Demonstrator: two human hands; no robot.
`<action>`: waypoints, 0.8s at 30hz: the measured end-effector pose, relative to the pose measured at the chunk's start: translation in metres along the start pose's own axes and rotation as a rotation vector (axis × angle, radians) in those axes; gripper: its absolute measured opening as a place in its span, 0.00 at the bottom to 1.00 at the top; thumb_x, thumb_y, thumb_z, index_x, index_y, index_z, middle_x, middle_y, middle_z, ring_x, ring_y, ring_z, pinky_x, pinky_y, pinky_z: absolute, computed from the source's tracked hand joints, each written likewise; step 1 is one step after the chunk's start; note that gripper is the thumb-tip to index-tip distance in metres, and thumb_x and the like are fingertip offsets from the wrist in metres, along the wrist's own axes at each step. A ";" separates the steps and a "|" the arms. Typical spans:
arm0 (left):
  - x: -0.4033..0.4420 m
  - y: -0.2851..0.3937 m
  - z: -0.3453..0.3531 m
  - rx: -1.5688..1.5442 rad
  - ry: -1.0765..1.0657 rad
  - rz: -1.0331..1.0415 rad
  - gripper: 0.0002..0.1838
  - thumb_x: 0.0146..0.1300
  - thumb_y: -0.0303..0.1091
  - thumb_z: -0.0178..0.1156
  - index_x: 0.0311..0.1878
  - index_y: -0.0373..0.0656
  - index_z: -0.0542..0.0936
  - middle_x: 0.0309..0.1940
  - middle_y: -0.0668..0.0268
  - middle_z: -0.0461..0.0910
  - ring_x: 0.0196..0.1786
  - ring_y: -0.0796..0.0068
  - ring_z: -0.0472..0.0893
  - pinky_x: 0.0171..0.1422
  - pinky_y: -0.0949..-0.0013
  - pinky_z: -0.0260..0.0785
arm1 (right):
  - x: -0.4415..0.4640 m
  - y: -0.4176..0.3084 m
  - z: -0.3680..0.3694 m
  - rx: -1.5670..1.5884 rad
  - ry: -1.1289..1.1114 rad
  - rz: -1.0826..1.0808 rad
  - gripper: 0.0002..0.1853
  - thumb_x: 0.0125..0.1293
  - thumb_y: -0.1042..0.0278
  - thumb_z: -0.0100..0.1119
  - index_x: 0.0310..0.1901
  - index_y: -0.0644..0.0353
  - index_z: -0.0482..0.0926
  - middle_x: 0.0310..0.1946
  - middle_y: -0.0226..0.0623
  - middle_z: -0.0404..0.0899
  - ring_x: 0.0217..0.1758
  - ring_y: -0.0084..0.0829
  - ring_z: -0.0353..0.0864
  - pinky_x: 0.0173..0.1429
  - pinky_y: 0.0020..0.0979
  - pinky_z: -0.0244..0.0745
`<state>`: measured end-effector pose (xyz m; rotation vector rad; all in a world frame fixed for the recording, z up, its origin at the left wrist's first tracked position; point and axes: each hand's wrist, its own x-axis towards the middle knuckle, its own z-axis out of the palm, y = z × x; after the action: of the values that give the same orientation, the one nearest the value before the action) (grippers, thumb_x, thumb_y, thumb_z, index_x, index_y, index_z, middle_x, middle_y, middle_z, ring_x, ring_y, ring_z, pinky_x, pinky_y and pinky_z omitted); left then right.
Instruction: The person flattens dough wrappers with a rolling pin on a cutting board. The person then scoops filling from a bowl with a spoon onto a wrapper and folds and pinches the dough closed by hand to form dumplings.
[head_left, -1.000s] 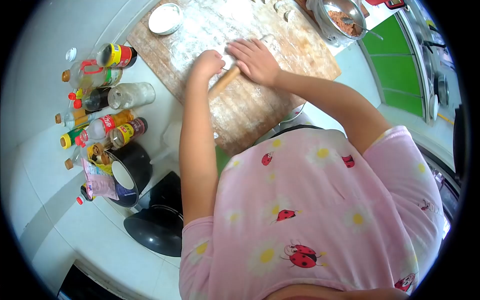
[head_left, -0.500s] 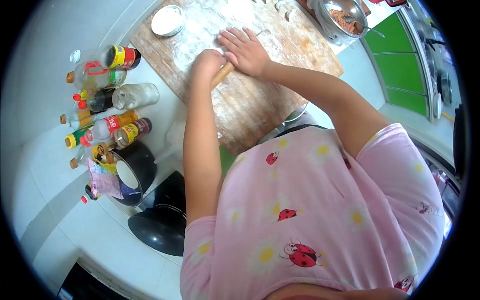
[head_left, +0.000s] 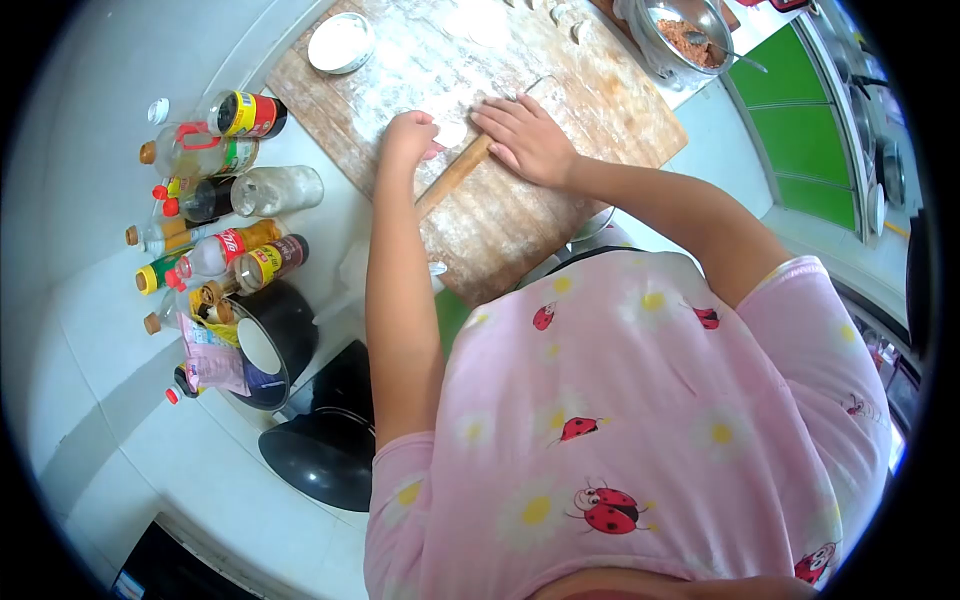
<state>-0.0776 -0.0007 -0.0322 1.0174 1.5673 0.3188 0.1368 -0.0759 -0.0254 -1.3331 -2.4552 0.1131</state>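
Observation:
My left hand (head_left: 405,140) pinches the edge of a small round dough wrapper (head_left: 451,134) on the floured wooden board (head_left: 560,215). Flat across the upper end of a wooden rolling pin (head_left: 455,178) lies my right hand (head_left: 530,142), its fingers stretched out. The pin slants down and left, just beside the wrapper, and its far end is under the right palm. A white bowl of flour (head_left: 341,44) sits at the board's upper left. More pale dough rounds (head_left: 478,22) lie at the top, with several shaped dumplings (head_left: 565,15) to their right.
A metal bowl of filling (head_left: 686,42) with a spoon in it stands at the upper right. Left of the board are several bottles (head_left: 250,114), a glass jar (head_left: 277,190), a black pot (head_left: 290,335) and a black wok (head_left: 318,458). Green cabinet doors (head_left: 805,130) are at the right.
My hands have moved apart. The left now pinches the wrapper, which was hidden before. My right hand has shifted right and down, and more of the rolling pin shows.

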 end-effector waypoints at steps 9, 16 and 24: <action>-0.005 0.006 -0.001 0.093 -0.051 0.029 0.08 0.60 0.28 0.59 0.41 0.36 0.82 0.30 0.60 0.83 0.29 0.72 0.83 0.33 0.70 0.75 | 0.014 0.000 0.006 0.034 -0.004 -0.004 0.25 0.73 0.54 0.43 0.67 0.55 0.66 0.67 0.36 0.67 0.73 0.35 0.60 0.77 0.45 0.47; 0.002 0.006 0.002 0.472 -0.014 0.207 0.10 0.59 0.33 0.61 0.41 0.40 0.83 0.31 0.58 0.83 0.31 0.76 0.82 0.32 0.70 0.73 | 0.039 -0.003 0.012 -0.034 0.016 0.009 0.26 0.73 0.54 0.43 0.68 0.55 0.64 0.69 0.38 0.64 0.74 0.36 0.58 0.77 0.45 0.47; 0.000 -0.010 -0.008 0.098 -0.060 0.063 0.10 0.58 0.33 0.62 0.39 0.38 0.83 0.27 0.60 0.82 0.29 0.76 0.80 0.32 0.72 0.72 | -0.005 -0.007 0.000 0.021 -0.054 -0.018 0.26 0.73 0.55 0.42 0.68 0.56 0.64 0.70 0.36 0.62 0.75 0.36 0.56 0.77 0.45 0.46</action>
<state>-0.0891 -0.0041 -0.0370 1.1438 1.5112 0.2543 0.1337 -0.0844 -0.0253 -1.3150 -2.5037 0.1717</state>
